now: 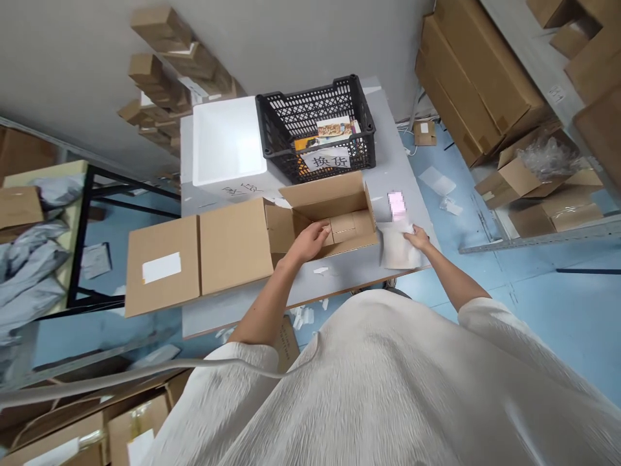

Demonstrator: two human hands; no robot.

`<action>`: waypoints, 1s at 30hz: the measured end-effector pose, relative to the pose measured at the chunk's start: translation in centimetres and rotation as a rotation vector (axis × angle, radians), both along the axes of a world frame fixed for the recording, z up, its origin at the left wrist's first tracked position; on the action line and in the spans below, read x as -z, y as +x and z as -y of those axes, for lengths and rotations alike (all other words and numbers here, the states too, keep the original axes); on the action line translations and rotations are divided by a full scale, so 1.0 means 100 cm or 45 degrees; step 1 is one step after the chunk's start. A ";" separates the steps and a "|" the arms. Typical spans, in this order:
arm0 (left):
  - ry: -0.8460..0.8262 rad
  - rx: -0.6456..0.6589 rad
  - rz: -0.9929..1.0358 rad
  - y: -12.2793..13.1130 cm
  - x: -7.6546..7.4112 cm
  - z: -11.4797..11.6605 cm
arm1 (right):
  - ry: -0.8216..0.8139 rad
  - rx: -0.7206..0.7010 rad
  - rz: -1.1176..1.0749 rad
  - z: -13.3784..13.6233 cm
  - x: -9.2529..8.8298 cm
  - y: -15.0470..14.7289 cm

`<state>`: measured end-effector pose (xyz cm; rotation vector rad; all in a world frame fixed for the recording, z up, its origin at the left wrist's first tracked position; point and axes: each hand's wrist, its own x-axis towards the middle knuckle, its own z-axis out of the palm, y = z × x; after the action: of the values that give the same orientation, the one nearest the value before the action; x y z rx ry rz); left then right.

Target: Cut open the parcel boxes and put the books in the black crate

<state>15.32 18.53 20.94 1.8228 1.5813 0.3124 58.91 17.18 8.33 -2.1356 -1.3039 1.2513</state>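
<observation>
- Two bare hands are extended over a grey-topped table (pixel 334 288), with a crinkled cream sleeve (pixel 247 369) visible on the near side.
- The left hand (pixel 310 241) is held open, its fingers loosely spread, and is laid against the folded cardboard inside an open corrugated box (pixel 334 210); nothing is pinched by it.
- The right hand (pixel 416 238) is pinched on the top edge of a white paper sheet (pixel 398 251), which lies on the table just beside the box.
- The box is set near the table's front edge, with its lid laid out flat to the left and overhanging the table. A white label (pixel 162 267) is stuck on the lid.
- A small pink patch (pixel 396 204) is seen on the table above the sheet, but it is too blurred to identify.
- Behind the box, a black plastic crate (pixel 310 97) is placed beside a white foam box (pixel 227 141). Printed cards (pixel 334 128) are held in the crate, and a sign reading 换货 (pixel 325 160) is attached to its front.
- Flat cartons (pixel 475 77) are stacked at the right, and grey mailer bags (pixel 29 275) are heaped at the left.
</observation>
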 end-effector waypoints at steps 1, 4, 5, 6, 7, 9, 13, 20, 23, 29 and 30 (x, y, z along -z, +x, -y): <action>0.003 -0.008 -0.009 -0.001 -0.001 0.001 | -0.019 -0.019 0.044 -0.001 0.002 0.001; 0.002 -0.035 -0.032 -0.005 -0.004 0.003 | -0.079 -0.074 0.217 -0.003 0.007 0.003; -0.003 -0.040 -0.037 -0.006 -0.004 0.003 | -0.103 -0.094 0.274 -0.003 0.008 0.004; -0.007 -0.041 -0.039 -0.008 -0.005 0.003 | -0.131 -0.117 0.325 -0.004 0.009 0.005; -0.007 -0.040 -0.040 -0.009 -0.005 0.004 | -0.161 -0.142 0.370 -0.004 0.009 0.005; 0.008 -0.034 -0.037 -0.012 -0.005 0.004 | -0.221 -0.194 0.464 -0.005 0.009 0.004; 0.038 -0.022 -0.030 -0.019 -0.001 0.004 | -0.304 -0.277 0.653 -0.006 0.005 0.000; 0.089 -0.038 0.005 -0.038 0.009 0.007 | -0.052 -0.271 0.656 -0.014 -0.010 -0.012; 0.144 -0.068 0.039 -0.046 0.006 0.010 | 0.194 -0.324 0.509 -0.027 -0.022 -0.022; 0.363 -0.342 0.045 -0.059 -0.009 0.019 | 0.265 -0.576 0.216 -0.050 -0.067 -0.048; 0.392 -0.433 0.037 -0.063 -0.009 0.020 | 0.278 -0.617 0.097 -0.050 -0.074 -0.052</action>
<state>9.05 16.53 21.82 1.7506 1.9051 0.7717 53.69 22.23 15.68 -1.7882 -1.9741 1.1317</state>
